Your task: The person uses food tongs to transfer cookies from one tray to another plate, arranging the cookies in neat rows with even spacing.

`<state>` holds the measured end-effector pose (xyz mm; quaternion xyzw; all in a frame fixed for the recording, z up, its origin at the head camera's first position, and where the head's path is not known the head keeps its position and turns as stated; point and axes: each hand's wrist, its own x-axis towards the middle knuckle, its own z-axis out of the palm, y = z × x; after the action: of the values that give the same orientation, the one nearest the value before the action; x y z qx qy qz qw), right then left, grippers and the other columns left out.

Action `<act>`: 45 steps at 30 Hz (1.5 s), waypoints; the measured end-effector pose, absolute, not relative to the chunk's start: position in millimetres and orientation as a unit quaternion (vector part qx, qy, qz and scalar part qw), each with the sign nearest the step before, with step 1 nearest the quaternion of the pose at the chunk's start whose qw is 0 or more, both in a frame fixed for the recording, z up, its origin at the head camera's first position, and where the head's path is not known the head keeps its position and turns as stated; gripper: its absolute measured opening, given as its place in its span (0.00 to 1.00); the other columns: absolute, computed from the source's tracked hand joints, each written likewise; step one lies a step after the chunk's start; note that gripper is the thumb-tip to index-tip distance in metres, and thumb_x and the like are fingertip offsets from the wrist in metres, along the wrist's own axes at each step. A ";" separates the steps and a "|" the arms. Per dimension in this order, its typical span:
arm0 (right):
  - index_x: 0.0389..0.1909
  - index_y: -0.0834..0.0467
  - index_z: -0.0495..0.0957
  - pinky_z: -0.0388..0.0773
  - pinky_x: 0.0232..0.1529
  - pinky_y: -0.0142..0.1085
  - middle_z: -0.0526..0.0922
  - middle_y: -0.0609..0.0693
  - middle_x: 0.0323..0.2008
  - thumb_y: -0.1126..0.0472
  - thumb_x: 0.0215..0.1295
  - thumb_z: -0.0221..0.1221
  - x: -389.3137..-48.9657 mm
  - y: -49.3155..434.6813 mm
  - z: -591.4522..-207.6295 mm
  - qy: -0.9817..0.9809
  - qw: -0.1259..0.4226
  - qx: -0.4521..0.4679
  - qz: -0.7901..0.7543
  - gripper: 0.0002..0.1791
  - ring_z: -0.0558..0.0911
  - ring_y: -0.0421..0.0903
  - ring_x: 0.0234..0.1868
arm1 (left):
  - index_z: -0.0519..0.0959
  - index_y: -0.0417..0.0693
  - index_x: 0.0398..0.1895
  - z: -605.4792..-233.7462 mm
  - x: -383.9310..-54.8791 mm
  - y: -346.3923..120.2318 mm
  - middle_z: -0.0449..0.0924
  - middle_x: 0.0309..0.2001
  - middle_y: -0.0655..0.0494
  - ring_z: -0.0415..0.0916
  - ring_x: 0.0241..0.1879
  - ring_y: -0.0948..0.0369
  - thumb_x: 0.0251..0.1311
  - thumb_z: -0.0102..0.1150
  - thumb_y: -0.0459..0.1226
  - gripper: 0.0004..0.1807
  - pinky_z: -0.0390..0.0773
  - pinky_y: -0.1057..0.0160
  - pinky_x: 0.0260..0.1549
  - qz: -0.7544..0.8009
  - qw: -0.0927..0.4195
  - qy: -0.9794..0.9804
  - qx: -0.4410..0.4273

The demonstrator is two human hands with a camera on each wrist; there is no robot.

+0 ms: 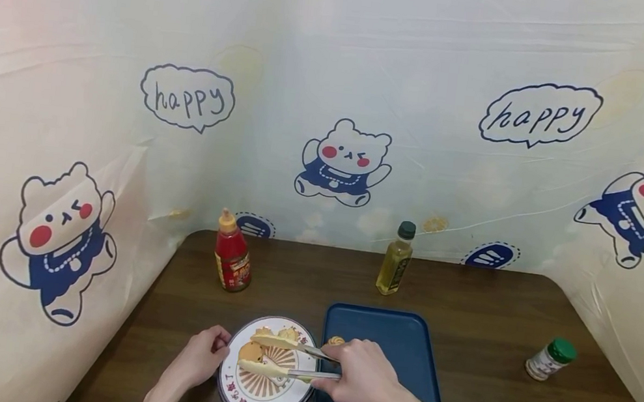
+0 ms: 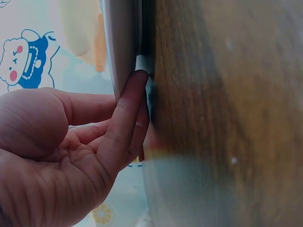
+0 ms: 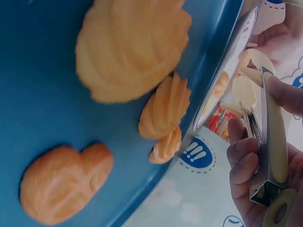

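My left hand [image 1: 196, 358] pinches the left rim of a white patterned plate [image 1: 234, 385], thumb above and fingers beneath, as the left wrist view shows. Another rim shows under that plate. My right hand [image 1: 362, 375] grips metal tongs [image 1: 309, 351] with pale cream tips, which reach over the plate. Between the spread tips is a round golden pastry [image 1: 250, 352]; I cannot tell whether both tips touch it. More pastry pieces [image 1: 288, 333] lie near the plate's far rim. Swirled pastries [image 3: 132, 47] sit on the blue tray [image 3: 38, 85], below the right hand.
The blue tray [image 1: 382, 325] stands right beside the plate. Farther back are a red sauce bottle [image 1: 232, 254] at left and an oil bottle [image 1: 394, 264]. A green-capped jar [image 1: 551, 359] is at the right. A printed cloth [image 1: 359, 67] hangs around the wooden table [image 1: 302, 277].
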<state>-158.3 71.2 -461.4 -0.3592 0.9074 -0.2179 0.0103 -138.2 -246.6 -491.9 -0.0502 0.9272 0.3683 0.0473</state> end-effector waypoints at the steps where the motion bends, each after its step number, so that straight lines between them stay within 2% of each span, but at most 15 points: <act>1: 0.50 0.52 0.86 0.61 0.16 0.29 0.84 0.39 0.25 0.39 0.58 0.68 -158.0 68.9 -462.4 0.906 0.012 -0.362 -0.217 0.25 0.66 0.32 0.15 | 0.76 0.36 0.39 -491.9 -137.9 -246.4 0.71 0.30 0.53 0.70 0.31 0.58 0.63 0.58 0.25 0.04 0.71 0.58 0.33 0.370 0.048 0.926 -0.051; 2: 0.49 0.52 0.86 0.61 0.16 0.29 0.85 0.40 0.27 0.39 0.58 0.68 -157.7 67.0 -463.8 0.906 0.013 -0.363 -0.216 0.25 0.66 0.31 0.15 | 0.76 0.36 0.39 -491.9 -137.7 -246.3 0.71 0.29 0.53 0.70 0.31 0.58 0.63 0.58 0.25 0.04 0.71 0.59 0.33 0.371 0.049 0.926 -0.051; 5: 0.49 0.52 0.86 0.58 0.15 0.30 0.81 0.37 0.21 0.39 0.57 0.68 -156.3 62.7 -466.9 0.908 0.015 -0.364 -0.209 0.26 0.64 0.33 0.14 | 0.76 0.36 0.39 -491.9 -137.3 -246.2 0.71 0.29 0.53 0.69 0.31 0.58 0.63 0.57 0.25 0.03 0.71 0.59 0.32 0.375 0.049 0.924 -0.050; 9: 0.49 0.52 0.86 0.57 0.14 0.30 0.79 0.37 0.18 0.38 0.57 0.68 -154.9 59.0 -470.1 0.907 0.008 -0.369 -0.203 0.26 0.63 0.33 0.13 | 0.76 0.36 0.39 -491.9 -137.3 -246.3 0.71 0.29 0.53 0.69 0.31 0.58 0.62 0.57 0.25 0.03 0.71 0.59 0.32 0.375 0.048 0.924 -0.049; 21: 0.50 0.51 0.86 0.61 0.17 0.29 0.82 0.38 0.22 0.37 0.58 0.67 -156.7 52.6 -474.4 0.909 0.019 -0.370 -0.192 0.26 0.66 0.33 0.15 | 0.76 0.36 0.39 -493.7 -138.8 -247.2 0.71 0.29 0.53 0.69 0.31 0.58 0.63 0.57 0.25 0.03 0.70 0.59 0.32 0.372 0.052 0.925 -0.050; 28: 0.51 0.51 0.86 0.59 0.16 0.30 0.75 0.34 0.16 0.38 0.58 0.67 -156.8 52.5 -475.5 0.910 0.024 -0.366 -0.191 0.27 0.64 0.34 0.14 | 0.76 0.36 0.38 -494.7 -139.1 -248.0 0.70 0.29 0.53 0.69 0.31 0.58 0.63 0.57 0.25 0.03 0.70 0.59 0.32 0.373 0.047 0.925 -0.049; 37: 0.52 0.51 0.85 0.57 0.16 0.30 0.71 0.33 0.15 0.37 0.56 0.68 -156.3 51.2 -475.5 0.910 0.019 -0.367 -0.192 0.29 0.63 0.34 0.14 | 0.76 0.36 0.39 -493.5 -138.4 -247.0 0.71 0.29 0.53 0.69 0.30 0.59 0.63 0.57 0.25 0.03 0.70 0.60 0.31 0.375 0.049 0.924 -0.052; 44: 0.53 0.50 0.85 0.57 0.15 0.30 0.80 0.37 0.21 0.37 0.55 0.68 -155.5 51.5 -472.3 0.905 0.004 -0.374 -0.204 0.29 0.63 0.33 0.14 | 0.76 0.35 0.40 -492.3 -136.5 -246.1 0.70 0.29 0.53 0.69 0.28 0.59 0.63 0.56 0.25 0.04 0.72 0.62 0.24 0.389 0.051 0.918 -0.056; 45: 0.53 0.50 0.85 0.57 0.15 0.30 0.79 0.37 0.20 0.37 0.55 0.68 -155.4 51.7 -471.6 0.905 0.006 -0.374 -0.205 0.29 0.62 0.33 0.14 | 0.76 0.35 0.40 -492.1 -136.5 -245.9 0.70 0.29 0.52 0.70 0.28 0.59 0.63 0.56 0.25 0.04 0.72 0.62 0.24 0.390 0.052 0.917 -0.056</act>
<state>-155.4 51.7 -471.6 -0.3738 0.9045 -0.2052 0.0057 -136.5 -245.9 -492.1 -0.0563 0.9175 0.3904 0.0518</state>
